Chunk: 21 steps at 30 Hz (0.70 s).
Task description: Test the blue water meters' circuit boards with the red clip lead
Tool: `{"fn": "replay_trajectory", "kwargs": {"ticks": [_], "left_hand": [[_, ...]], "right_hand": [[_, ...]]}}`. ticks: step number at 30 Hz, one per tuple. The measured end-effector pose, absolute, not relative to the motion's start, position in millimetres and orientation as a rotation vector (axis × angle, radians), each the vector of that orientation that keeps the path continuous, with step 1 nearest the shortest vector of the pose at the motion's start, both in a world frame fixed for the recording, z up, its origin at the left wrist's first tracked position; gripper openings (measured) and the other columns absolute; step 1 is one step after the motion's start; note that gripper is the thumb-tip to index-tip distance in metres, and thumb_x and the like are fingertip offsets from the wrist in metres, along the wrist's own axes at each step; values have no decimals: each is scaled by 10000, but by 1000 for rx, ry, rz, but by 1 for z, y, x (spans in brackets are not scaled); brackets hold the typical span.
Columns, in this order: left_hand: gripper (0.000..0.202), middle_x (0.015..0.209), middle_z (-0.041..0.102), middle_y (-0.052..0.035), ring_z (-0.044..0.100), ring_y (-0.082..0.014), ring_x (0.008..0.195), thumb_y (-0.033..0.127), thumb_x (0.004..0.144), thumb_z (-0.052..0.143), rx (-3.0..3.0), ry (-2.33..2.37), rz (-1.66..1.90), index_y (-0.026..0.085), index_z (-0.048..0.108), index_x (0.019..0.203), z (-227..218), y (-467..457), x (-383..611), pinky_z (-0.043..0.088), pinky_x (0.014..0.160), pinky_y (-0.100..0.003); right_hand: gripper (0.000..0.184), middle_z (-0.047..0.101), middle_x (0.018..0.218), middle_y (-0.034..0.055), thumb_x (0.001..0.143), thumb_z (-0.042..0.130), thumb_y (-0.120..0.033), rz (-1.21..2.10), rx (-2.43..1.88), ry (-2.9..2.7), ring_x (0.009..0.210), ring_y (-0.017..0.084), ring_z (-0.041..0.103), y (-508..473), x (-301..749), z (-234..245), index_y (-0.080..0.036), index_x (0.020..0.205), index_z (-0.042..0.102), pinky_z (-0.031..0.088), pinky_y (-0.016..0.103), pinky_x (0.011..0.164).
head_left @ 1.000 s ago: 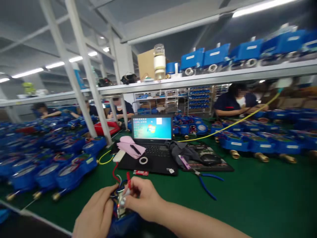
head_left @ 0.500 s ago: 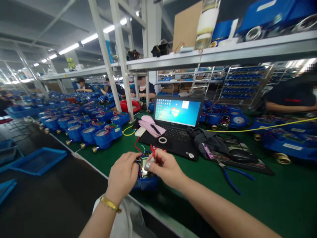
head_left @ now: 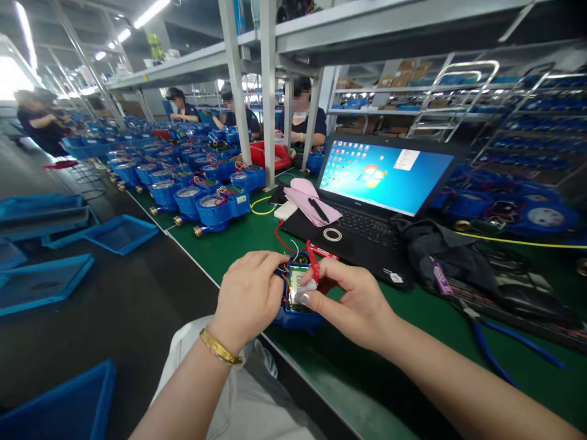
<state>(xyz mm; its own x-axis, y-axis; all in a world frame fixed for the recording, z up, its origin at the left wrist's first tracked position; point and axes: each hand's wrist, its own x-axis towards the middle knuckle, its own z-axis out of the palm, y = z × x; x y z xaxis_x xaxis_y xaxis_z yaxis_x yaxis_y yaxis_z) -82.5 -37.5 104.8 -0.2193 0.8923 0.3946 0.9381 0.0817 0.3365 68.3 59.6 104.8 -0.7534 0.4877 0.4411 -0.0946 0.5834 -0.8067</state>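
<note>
A blue water meter (head_left: 293,316) with an open electronics bay and a small screen sits at the near edge of the green bench (head_left: 362,366). My left hand (head_left: 250,296) is closed round its left side, a gold bracelet on the wrist. My right hand (head_left: 355,305) pinches a small silver cylinder (head_left: 303,296) over the meter, beside a red clip (head_left: 314,269) on a red wire running back to the laptop (head_left: 371,201).
Rows of blue meters (head_left: 215,208) fill the bench to the left. Blue pliers (head_left: 509,351), a dark cloth (head_left: 440,256) and a pink cloth with a pen (head_left: 307,205) lie around the laptop. Blue trays (head_left: 119,232) rest on the floor. Several people work across the bench.
The view has swung down and left, closer to the bench. Both hands stay on the meter, with the right hand's pinch still over it.
</note>
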Motion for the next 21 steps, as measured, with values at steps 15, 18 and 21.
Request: {"fn": "replay_trajectory", "kwargs": {"ticks": [15, 18, 21], "left_hand": [[352, 1049, 636, -69, 573, -231, 975, 163, 847, 338, -1980, -2165, -902, 163, 610, 1071, 105, -39, -85, 470, 836, -435], [353, 1044, 640, -68, 578, -230, 968, 152, 842, 341, -1974, -2157, -911, 164, 614, 1066, 105, -38, -85, 476, 825, -436], [353, 1041, 643, -71, 581, -234, 969, 150, 842, 342, -1971, -2156, -904, 159, 615, 1065, 105, -38, -85, 480, 825, -441]], "right_hand": [[21, 584, 672, -23, 814, 604, -123, 974, -277, -2278, 570, 76, 495, 56, 73, 111, -138, 802, 595, 400, 186, 549], [31, 572, 665, -26, 820, 600, -125, 948, -277, -2300, 570, 81, 490, 55, 74, 112, -143, 799, 586, 393, 196, 547], [45, 565, 667, -30, 815, 601, -113, 973, -270, -2305, 575, 77, 495, 56, 73, 113, -149, 799, 580, 393, 188, 551]]}}
